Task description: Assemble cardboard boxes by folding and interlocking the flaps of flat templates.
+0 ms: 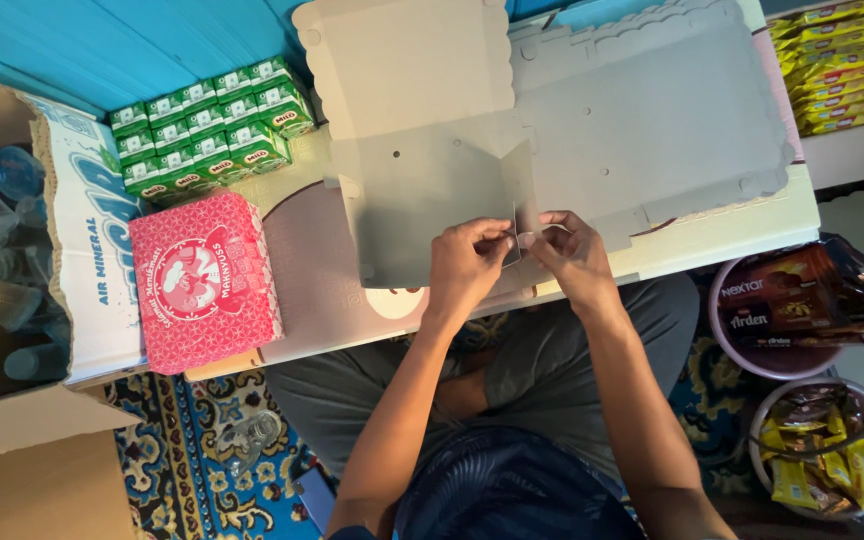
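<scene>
A flat grey cardboard box blank (422, 170) with scalloped edges lies unfolded on the low white table (732, 235). My left hand (465, 262) and my right hand (570, 255) both pinch a raised flap (522, 195) at the blank's near edge, fingertips almost touching. A second grey blank (652, 120) lies beside it to the right.
A folded pink printed box (202, 280) sits at the table's left. Behind it stand several green drink cartons (207, 130). An open cardboard case of water cups (2, 250) is far left. Two bowls of snack packets (802, 310) (832, 450) sit right, yellow packets (842, 60) on a shelf.
</scene>
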